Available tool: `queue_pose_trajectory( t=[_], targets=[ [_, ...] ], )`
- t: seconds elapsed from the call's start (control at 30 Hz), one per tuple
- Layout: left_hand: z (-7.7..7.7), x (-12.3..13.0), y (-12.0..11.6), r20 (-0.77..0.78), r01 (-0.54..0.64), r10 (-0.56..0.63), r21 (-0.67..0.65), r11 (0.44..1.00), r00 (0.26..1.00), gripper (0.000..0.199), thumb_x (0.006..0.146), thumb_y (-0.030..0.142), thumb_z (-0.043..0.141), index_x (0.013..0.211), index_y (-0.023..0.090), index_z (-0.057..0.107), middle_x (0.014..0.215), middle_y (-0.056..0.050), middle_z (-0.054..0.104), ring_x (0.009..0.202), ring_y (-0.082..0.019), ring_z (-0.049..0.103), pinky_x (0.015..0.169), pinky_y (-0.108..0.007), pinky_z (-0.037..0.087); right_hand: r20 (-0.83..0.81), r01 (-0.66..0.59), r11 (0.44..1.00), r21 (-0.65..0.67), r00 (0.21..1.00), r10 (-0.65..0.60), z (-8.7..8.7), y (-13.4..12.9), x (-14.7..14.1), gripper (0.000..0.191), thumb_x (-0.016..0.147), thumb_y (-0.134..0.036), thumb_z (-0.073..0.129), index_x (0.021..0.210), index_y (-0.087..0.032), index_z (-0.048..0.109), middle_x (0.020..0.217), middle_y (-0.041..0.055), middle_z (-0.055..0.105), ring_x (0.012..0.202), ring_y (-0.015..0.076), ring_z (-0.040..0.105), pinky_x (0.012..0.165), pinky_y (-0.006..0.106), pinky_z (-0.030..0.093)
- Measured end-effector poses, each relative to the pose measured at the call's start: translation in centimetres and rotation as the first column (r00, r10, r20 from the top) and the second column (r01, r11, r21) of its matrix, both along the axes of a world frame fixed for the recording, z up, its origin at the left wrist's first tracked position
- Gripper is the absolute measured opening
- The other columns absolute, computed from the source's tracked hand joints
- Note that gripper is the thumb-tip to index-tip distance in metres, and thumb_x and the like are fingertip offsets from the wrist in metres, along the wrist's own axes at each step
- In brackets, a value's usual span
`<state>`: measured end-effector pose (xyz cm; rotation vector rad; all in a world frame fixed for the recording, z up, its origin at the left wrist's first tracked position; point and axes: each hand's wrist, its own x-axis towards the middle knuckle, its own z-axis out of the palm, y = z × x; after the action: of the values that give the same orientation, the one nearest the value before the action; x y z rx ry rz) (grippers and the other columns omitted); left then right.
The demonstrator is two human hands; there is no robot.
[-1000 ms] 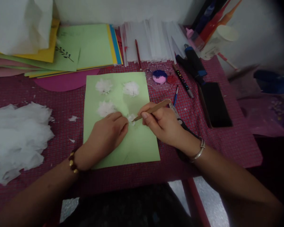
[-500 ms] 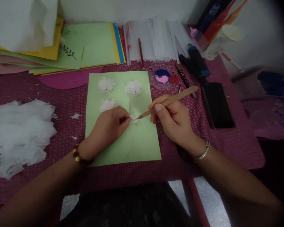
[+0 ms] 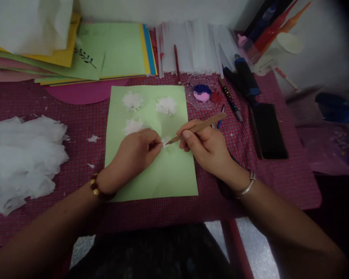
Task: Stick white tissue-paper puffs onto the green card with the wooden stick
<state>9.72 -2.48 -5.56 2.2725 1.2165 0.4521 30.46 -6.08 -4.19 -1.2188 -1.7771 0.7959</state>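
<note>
Two bare hands work over the green sheet in the head view: the left hand lies palm-down across its left half, thumb and fingertips pinched closed at a small white tuft near the sheet's middle; whether they grip it, I cannot tell. The right hand, over the sheet's right edge, curls pen-fashion round a wooden stick, its tip at the tuft. Checked cloth runs beneath the sheet, a pale wall beyond. White tissue lies left of the sheet, cloth showing between; a paint palette sits just beside its far right corner. The table's front edge runs near the sheet's near edge.
</note>
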Motion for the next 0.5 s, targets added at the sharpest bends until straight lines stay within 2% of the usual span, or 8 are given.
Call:
queue_pose_trajectory(
  t=[0.27,0.4,0.5],
  targets=[
    [0.46,0.08,0.02,-0.037,-0.018,0.017,-0.035,0.999,0.999,0.01,0.082,0.019,0.057,0.071,0.018,0.058,0.065,0.001,0.057,0.057,-0.012,0.047,0.054,-0.027,0.031,-0.064,0.097,0.994,-0.05,0.993,-0.1,0.44,-0.35,0.0,0.018,0.099,-0.032,0.047,0.092,-0.022,0.06,0.065,-0.0031,0.061,0.058,0.012,0.06,0.058,0.027,0.046],
    [0.06,0.32,0.11,-0.032,-0.03,0.029,-0.016,0.999,0.999,0.012,0.082,0.019,0.058,0.07,0.017,0.058,0.064,0.001,0.057,0.057,-0.012,0.047,0.055,-0.027,0.031,-0.065,0.014,0.998,-0.059,0.998,-0.018,0.42,-0.4,-0.05,0.018,0.099,-0.031,0.046,0.092,-0.023,0.061,0.068,-0.0025,0.062,0.059,0.012,0.06,0.058,0.026,0.048],
    [0.25,0.58,-0.08,-0.016,-0.007,0.007,-0.016,1.0,1.0,0.012,0.083,0.016,0.056,0.072,0.016,0.059,0.066,0.0,0.058,0.061,-0.012,0.05,0.056,-0.026,0.035,0.028,0.026,0.998,-0.051,0.999,-0.025,0.28,-0.46,0.12,0.018,0.098,-0.029,0.048,0.091,-0.023,0.062,0.068,-0.0018,0.063,0.058,0.0124,0.06,0.055,0.026,0.046]
  ],
)
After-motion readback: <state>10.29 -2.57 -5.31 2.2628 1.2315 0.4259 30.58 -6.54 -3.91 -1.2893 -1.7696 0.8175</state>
